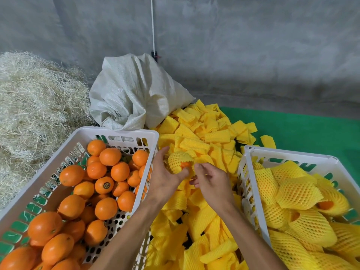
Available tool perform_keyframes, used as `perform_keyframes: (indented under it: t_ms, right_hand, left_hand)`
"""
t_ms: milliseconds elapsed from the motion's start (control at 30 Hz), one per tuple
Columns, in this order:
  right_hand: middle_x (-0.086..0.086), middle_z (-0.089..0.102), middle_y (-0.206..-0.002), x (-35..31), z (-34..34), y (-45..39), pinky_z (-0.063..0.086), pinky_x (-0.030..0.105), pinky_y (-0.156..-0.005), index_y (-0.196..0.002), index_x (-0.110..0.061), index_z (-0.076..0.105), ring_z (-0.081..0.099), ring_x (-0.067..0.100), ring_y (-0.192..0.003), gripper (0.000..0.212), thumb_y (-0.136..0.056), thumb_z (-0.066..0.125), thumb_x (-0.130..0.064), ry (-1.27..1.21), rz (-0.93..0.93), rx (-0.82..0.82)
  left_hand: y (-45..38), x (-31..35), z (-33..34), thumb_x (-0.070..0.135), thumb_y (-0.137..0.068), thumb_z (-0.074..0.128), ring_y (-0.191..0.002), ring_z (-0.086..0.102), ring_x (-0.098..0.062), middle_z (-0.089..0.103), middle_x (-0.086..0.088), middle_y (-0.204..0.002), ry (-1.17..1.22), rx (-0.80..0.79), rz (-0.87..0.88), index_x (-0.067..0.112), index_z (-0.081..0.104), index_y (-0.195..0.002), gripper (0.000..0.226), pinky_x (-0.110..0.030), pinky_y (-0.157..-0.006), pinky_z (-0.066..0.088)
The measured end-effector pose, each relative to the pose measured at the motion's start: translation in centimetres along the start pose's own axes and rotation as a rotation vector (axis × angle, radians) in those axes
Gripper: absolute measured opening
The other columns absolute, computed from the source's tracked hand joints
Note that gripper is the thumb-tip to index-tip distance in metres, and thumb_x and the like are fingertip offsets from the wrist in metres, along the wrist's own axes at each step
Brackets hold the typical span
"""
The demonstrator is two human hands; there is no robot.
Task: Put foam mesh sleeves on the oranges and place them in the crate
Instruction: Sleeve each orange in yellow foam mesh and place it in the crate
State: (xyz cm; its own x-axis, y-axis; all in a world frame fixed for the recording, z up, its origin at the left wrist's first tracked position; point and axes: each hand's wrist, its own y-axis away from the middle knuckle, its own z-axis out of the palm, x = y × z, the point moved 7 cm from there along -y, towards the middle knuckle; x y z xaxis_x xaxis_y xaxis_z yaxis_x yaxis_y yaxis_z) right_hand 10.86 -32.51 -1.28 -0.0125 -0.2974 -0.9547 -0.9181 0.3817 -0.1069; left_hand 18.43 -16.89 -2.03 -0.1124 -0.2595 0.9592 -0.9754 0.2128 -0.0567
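- Head view: my left hand (pixel 165 177) cups an orange (pixel 185 164) over the pile of loose yellow foam sleeves (pixel 206 141), its fingers curled round the fruit, which is almost wholly covered by a yellow mesh sleeve (pixel 178 161); only a small patch of peel shows at the near end.
- My right hand (pixel 212 181) sits just right of that orange, its fingers bent and pinching the loose edge of the sleeve.
- Left of the pile stands a white crate of bare oranges (pixel 120 133), touching my left wrist; the fruit lies heaped inside, one with a round dark sticker (pixel 106 185).
- Right of the pile stands a second white crate (pixel 251 191), holding oranges already in sleeves (pixel 298 193).
- Beyond the pile, against the grey wall, slumps a white woven sack (pixel 134 90).
- Left of the sack lies a mound of pale straw (pixel 37 98).
- Right of the pile, a green mat (pixel 311 129) covers the floor.
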Motion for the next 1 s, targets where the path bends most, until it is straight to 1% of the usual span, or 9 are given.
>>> perform_keyframes:
  t_ms: [100, 167, 300, 433, 533, 700, 767, 900, 1000]
  right_hand:
    - [-0.008, 0.077, -0.095, 0.4, 0.6, 0.0, 0.064, 0.043, -0.069, -0.103, -0.047, 0.064, 0.077, 0.021, -0.078, 0.031, -0.09, 0.05, -0.072, -0.253, 0.178, -0.067]
    - [-0.022, 0.074, -0.104, 0.6, 1.4, 0.1, 0.064, 0.036, -0.07, -0.105, -0.055, 0.065, 0.076, 0.016, -0.09, 0.039, -0.079, 0.056, -0.082, -0.361, 0.252, -0.166]
    - [-0.021, 0.054, -0.143, 0.9, 0.9, 0.1, 0.054, 0.031, -0.1, -0.147, -0.038, 0.047, 0.055, 0.003, -0.128, 0.09, -0.071, 0.071, -0.079, -0.222, 0.164, -0.123]
    - [-0.032, 0.055, -0.127, -0.4, -0.5, -0.2, 0.053, 0.015, -0.084, -0.134, -0.054, 0.045, 0.055, -0.009, -0.116, 0.072, -0.073, 0.078, -0.071, -0.11, -0.031, -0.006]
    - [-0.031, 0.055, -0.129, 0.1, -1.7, -0.7, 0.054, 0.017, -0.082, -0.134, -0.054, 0.044, 0.054, -0.008, -0.117, 0.074, -0.072, 0.078, -0.072, -0.128, -0.012, 0.085]
    - [-0.036, 0.05, -0.128, 0.5, -2.9, -0.8, 0.046, 0.009, -0.083, -0.137, -0.048, 0.04, 0.047, -0.015, -0.12, 0.08, -0.071, 0.073, -0.078, -0.108, -0.023, 0.177]
    - [-0.038, 0.052, -0.125, 0.6, -3.3, -0.7, 0.045, 0.005, -0.083, -0.138, -0.044, 0.042, 0.049, -0.014, -0.118, 0.076, -0.075, 0.073, -0.073, -0.078, -0.056, 0.205]
    - [-0.024, 0.058, -0.133, 0.4, -4.4, -0.6, 0.051, 0.016, -0.091, -0.142, -0.049, 0.042, 0.055, -0.008, -0.117, 0.063, -0.087, 0.055, -0.077, -0.084, -0.045, 0.256]
    - [-0.014, 0.064, -0.132, 1.9, -5.8, -0.8, 0.053, 0.034, -0.102, -0.14, -0.043, 0.053, 0.06, 0.005, -0.123, 0.049, -0.101, 0.035, -0.066, -0.462, 0.129, 0.38]
  left_hand:
    - [0.6, 1.4, 0.2, 0.042, -0.07, 0.081, -0.134, 0.033, 0.009, 0.032, 0.016, -0.154, -0.013, -0.034, 0.133, 0.036, 0.027, -0.155, 0.101, -0.02, -0.108, 0.032]
    - [1.0, 2.0, 0.8, 0.041, -0.066, 0.081, -0.137, 0.026, 0.018, 0.029, 0.022, -0.154, -0.022, -0.074, 0.207, 0.039, 0.023, -0.155, 0.107, -0.01, -0.105, 0.031]
    - [1.3, 2.1, 1.8, 0.043, -0.07, 0.089, -0.142, 0.031, 0.01, 0.029, 0.034, -0.15, -0.04, -0.135, 0.317, 0.036, 0.023, -0.158, 0.11, -0.005, -0.105, 0.034]
    - [1.3, 1.8, 2.4, 0.036, -0.078, 0.088, -0.145, 0.036, 0.0, 0.029, 0.024, -0.155, -0.013, -0.193, 0.331, 0.035, 0.021, -0.159, 0.106, -0.022, -0.106, 0.047]
    - [1.4, 1.3, 3.2, 0.031, -0.081, 0.083, -0.137, 0.05, -0.005, 0.033, 0.027, -0.156, 0.176, -0.303, 0.209, 0.042, 0.023, -0.158, 0.098, -0.026, -0.097, 0.055]
    - [0.6, 1.2, 4.0, 0.047, -0.089, 0.071, -0.129, 0.062, -0.029, 0.064, -0.01, -0.138, 0.541, -0.286, -0.151, 0.021, 0.055, -0.145, 0.063, -0.055, -0.099, 0.057]
    - [0.2, 2.3, 5.0, 0.056, -0.091, 0.071, -0.125, 0.065, -0.028, 0.071, -0.006, -0.13, 0.535, -0.324, -0.232, 0.017, 0.066, -0.133, 0.057, -0.052, -0.101, 0.056]
    - [-0.6, 5.3, 7.1, 0.053, -0.088, 0.077, -0.119, 0.069, -0.021, 0.075, -0.002, -0.124, 0.424, -0.322, -0.253, 0.01, 0.068, -0.13, 0.061, -0.045, -0.103, 0.055]
    - [-0.8, 7.8, 8.4, 0.045, -0.086, 0.08, -0.109, 0.073, -0.015, 0.078, 0.003, -0.114, 0.409, -0.222, -0.142, 0.01, 0.071, -0.124, 0.053, -0.035, -0.089, 0.061]
